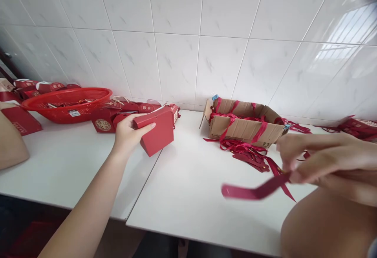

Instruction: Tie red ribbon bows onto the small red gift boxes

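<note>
My left hand (128, 132) grips a red paper gift box (159, 131) by its upper left side, thumb on the front face. The box is held tilted above the white table. On the right, my right hand (326, 161) pinches a dark red strip (253, 191) with a rounded free end. The strip is bent in the middle and slightly blurred by motion. Beyond it on the table lies a heap of dark red ribbons and flat strips (250, 158), in front of a cardboard box (241, 128) with ribbons draped over its edge.
A red plastic basket (67, 112) with small items inside stands at the back left. Several red gift boxes (103, 120) are lined up beside it. Another person's bare arm (11, 138) reaches in at the far left. More red pieces (357, 128) lie at the back right, near the tiled wall.
</note>
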Available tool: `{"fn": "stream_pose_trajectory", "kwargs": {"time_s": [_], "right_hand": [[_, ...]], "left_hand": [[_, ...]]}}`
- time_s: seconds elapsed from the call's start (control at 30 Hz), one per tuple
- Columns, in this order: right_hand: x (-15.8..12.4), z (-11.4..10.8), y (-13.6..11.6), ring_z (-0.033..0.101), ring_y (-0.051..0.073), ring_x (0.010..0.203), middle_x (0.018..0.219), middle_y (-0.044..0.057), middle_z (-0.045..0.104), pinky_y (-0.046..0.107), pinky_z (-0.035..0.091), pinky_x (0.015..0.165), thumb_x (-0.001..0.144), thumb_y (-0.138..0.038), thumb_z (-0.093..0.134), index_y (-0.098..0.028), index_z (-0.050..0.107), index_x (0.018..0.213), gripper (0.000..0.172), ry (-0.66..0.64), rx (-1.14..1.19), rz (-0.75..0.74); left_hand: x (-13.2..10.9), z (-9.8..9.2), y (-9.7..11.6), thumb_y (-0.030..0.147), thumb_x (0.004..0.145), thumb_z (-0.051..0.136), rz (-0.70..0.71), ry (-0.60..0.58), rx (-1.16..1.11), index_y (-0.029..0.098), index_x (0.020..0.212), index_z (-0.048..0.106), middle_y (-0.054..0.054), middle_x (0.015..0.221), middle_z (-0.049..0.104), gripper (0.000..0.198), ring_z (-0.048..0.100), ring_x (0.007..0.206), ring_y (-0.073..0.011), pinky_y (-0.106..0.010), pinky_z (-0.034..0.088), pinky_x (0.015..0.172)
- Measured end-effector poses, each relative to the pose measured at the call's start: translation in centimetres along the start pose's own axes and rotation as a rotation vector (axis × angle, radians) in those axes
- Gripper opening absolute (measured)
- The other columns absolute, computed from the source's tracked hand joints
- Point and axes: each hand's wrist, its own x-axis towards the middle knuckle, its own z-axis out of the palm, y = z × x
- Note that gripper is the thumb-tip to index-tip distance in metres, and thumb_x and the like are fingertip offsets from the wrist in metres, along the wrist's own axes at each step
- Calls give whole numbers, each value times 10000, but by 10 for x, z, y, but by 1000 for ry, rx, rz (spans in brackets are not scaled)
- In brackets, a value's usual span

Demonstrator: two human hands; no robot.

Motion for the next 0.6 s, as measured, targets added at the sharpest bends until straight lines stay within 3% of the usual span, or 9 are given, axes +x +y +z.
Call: {"fn": "stream_pose_trajectory", "kwargs": {"time_s": [0.13,0.2,0.3,0.37,0.47,0.6], "right_hand": [[-17,-20,-5,643,117,599,746,72,667,247,554,569,934,-246,440,-314,688,986,262,-315,136,57],[-21,-25,-3,651,109,634,744,57,664,228,553,590,928,-206,456,-321,683,979,259,-392,144,114],[-23,-28,8,647,101,635,725,25,662,210,541,565,894,-135,502,-312,686,920,257,-388,124,147],[-25,-30,19,637,102,623,717,8,660,213,535,545,861,-108,545,-300,682,893,238,-257,115,105],[-31,-33,34,622,107,628,717,-2,658,216,528,519,810,-82,607,-272,677,867,211,-32,65,94],[-28,-29,46,647,123,681,758,-3,688,235,548,571,788,-156,648,-246,694,805,103,-95,-4,307]], "left_hand": [[-14,21,28,359,568,799,5,-316,-159,178,985,637,-63,980,684,483,642,913,-251,-347,530,754],[-24,35,38,364,577,798,-14,-480,-189,175,991,628,-70,988,681,486,641,918,-253,-350,533,753],[-39,51,43,373,623,772,-33,-718,-166,186,1003,602,-64,985,676,457,638,921,-237,-339,533,756],[-45,58,41,382,644,755,-28,-809,-124,195,1001,581,-54,965,671,439,635,907,-226,-327,532,739],[-43,62,34,388,637,755,-24,-744,-119,199,965,551,-38,939,662,430,633,885,-220,-323,529,721],[-19,73,17,368,612,764,28,-516,-122,183,911,551,-39,938,652,411,630,890,-227,-336,514,747]]}}
